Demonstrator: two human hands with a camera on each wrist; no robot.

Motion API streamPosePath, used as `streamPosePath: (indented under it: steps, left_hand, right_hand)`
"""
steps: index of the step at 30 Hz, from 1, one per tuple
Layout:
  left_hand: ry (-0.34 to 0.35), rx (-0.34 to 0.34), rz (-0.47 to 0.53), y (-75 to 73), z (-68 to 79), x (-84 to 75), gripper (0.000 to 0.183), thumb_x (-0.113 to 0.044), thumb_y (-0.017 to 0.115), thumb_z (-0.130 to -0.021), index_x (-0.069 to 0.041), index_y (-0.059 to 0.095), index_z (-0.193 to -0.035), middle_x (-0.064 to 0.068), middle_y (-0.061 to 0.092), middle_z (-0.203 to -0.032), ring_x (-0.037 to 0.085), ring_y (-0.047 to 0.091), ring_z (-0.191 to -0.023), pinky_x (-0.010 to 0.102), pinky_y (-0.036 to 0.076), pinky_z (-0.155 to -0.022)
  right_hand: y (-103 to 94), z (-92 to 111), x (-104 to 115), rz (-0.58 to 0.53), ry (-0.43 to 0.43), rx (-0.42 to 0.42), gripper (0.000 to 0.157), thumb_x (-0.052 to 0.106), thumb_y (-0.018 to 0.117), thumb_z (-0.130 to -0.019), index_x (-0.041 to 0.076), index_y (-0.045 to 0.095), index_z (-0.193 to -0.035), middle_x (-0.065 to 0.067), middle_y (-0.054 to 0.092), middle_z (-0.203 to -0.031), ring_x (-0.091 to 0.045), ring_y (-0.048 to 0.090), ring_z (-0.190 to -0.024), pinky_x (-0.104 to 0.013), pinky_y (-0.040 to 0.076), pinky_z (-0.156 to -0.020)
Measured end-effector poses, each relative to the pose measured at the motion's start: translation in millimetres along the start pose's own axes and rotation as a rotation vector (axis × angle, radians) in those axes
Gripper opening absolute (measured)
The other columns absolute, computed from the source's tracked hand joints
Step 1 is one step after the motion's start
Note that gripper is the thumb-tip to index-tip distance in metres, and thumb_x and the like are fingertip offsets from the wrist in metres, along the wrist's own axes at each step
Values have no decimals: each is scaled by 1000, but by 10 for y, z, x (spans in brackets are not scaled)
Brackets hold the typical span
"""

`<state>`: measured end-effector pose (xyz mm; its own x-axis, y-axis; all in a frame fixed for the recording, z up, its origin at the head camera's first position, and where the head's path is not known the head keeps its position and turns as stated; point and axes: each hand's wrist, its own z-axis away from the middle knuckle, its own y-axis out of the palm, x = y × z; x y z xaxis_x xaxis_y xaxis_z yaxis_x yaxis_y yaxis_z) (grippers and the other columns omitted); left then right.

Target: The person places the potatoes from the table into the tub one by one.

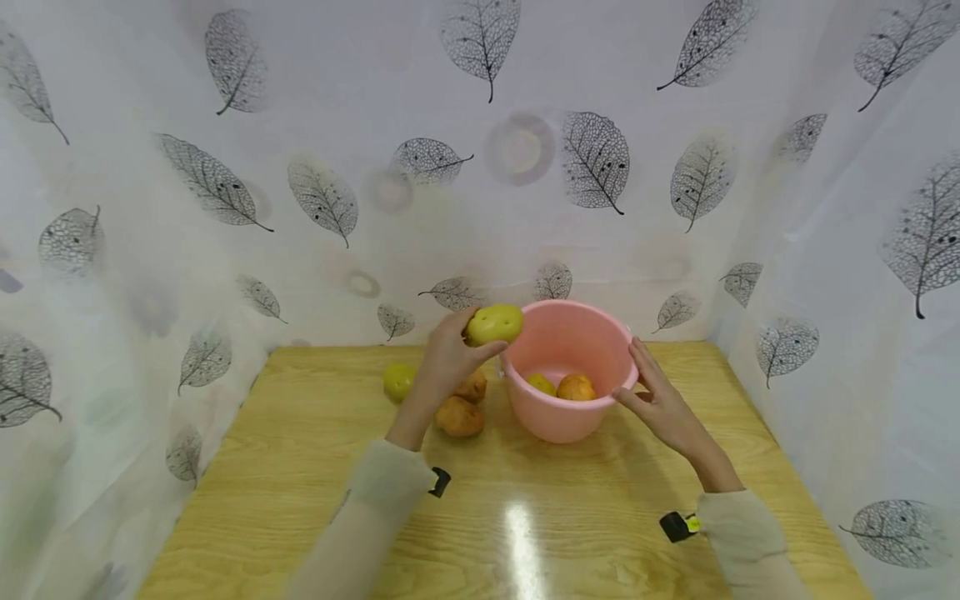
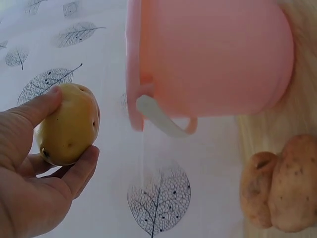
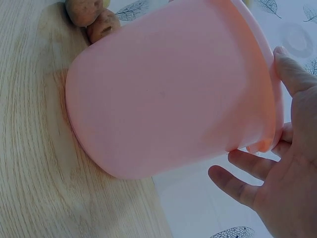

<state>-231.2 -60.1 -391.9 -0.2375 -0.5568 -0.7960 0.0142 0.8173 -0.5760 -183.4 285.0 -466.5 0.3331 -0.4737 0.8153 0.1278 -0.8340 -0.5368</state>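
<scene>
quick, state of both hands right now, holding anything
Left hand: closed around a yellow potato, holding it.
Right hand: open, touching the pink bucket at its rim.

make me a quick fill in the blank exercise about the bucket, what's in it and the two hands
The bucket is coloured ____.
The raised yellow potato is held in the ____ hand.
The ____ hand touches the bucket's rim.
In the head view, ____ items show inside the bucket.

Missing words: pink; left; right; two
</scene>
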Motion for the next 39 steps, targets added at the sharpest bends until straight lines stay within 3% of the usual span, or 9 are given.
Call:
streamPosePath:
  steps: [10, 22, 28, 31, 33, 35, 37, 39]
  left_hand:
    - [39, 18, 65, 290, -131, -209, 71, -32, 85, -88, -4, 55, -146, 12, 63, -132, 26, 60, -113, 42, 53, -98]
    - [76, 44, 32, 599, -233, -348, 65, -33, 85, -88, -7, 59, -141, 9, 66, -123, 22, 60, -104, 36, 55, -87]
    - [65, 69, 15, 684, -257, -362, 67, -33, 85, -88, -11, 58, -146, 10, 65, -128, 24, 61, -111, 38, 54, -95]
    - [68, 73, 4, 718, -284, -346, 69, -31, 85, -88, -11, 56, -147, 12, 63, -135, 27, 60, -119, 41, 52, -102]
    - [73, 69, 9, 740, -299, -330, 69, -30, 86, -87, -12, 56, -147, 11, 62, -139, 28, 59, -123, 42, 50, -104]
    - [83, 65, 20, 760, -310, -316, 70, -29, 86, -87, -11, 56, -148, 10, 61, -140, 27, 59, -124, 41, 50, -106]
    - [90, 68, 38, 780, -314, -310, 69, -27, 86, -87, -12, 56, -148, 9, 61, -142, 27, 59, -125, 41, 49, -107]
    - [109, 71, 62, 803, -319, -301, 69, -25, 86, -87, -12, 56, -148, 8, 60, -143, 25, 59, -126, 41, 48, -108]
  right_hand:
    - [2, 0, -16, -6, -4, -4, 82, 16, 62, -105, 10, 8, -166, -10, -2, -173, -47, 32, -147, -7, 41, -96]
    - [7, -1, -13, -6, -1, -12, 82, 16, 62, -105, 9, 9, -166, -13, -1, -173, -48, 37, -145, -9, 42, -96]
    - [27, -4, -14, -12, 9, -9, 82, 18, 62, -105, 10, 9, -167, -12, -2, -173, -47, 35, -145, -10, 42, -96]
    - [25, -5, -5, -2, 17, -11, 82, 19, 62, -105, 10, 8, -167, -11, -1, -173, -47, 35, -146, -26, 49, -103]
    - [22, -7, -5, 6, 20, -12, 82, 19, 62, -106, 10, 8, -167, -11, -2, -173, -46, 34, -147, -27, 49, -103]
    - [19, -7, -6, 6, 19, -13, 81, 19, 61, -106, 10, 8, -166, -11, -2, -173, -47, 33, -147, -27, 48, -104]
    - [17, -6, -9, 4, 17, -13, 81, 19, 61, -106, 10, 8, -166, -11, -2, -173, -47, 33, -147, -14, 43, -99]
    - [17, -2, -9, -4, 15, -13, 81, 19, 61, -106, 10, 8, -167, -11, -2, -173, -47, 32, -147, -10, 41, -96]
